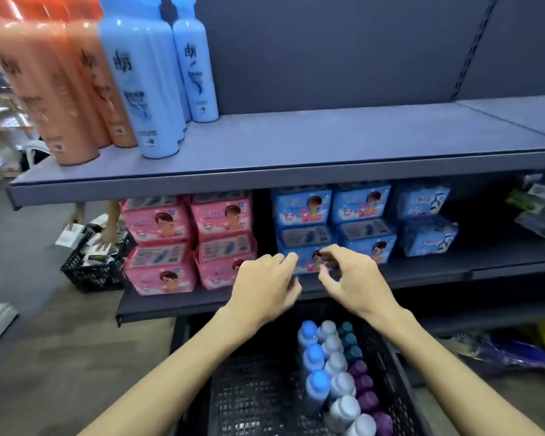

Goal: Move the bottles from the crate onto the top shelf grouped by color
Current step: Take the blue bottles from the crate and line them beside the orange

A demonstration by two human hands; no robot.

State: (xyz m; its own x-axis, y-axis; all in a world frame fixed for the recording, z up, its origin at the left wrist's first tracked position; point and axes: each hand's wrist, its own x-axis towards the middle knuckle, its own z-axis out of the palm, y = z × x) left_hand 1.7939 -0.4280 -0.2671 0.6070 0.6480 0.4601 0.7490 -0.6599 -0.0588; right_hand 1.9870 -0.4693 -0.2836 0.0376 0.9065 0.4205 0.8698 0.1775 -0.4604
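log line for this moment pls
left hand: empty | right hand: empty | top shelf: orange bottles, blue bottles | crate: below arms, holds capped bottles

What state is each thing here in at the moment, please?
left hand, empty, fingers loosely curled
right hand, empty, fingers loosely curled
crate, partly filled
crate bottles, upright in rows
orange bottles, upright on top shelf
blue bottles, upright beside the orange ones

You are seeing even, bright indoor light; the orange bottles (44, 86) at left are smearing with motion blur, edges bowing.
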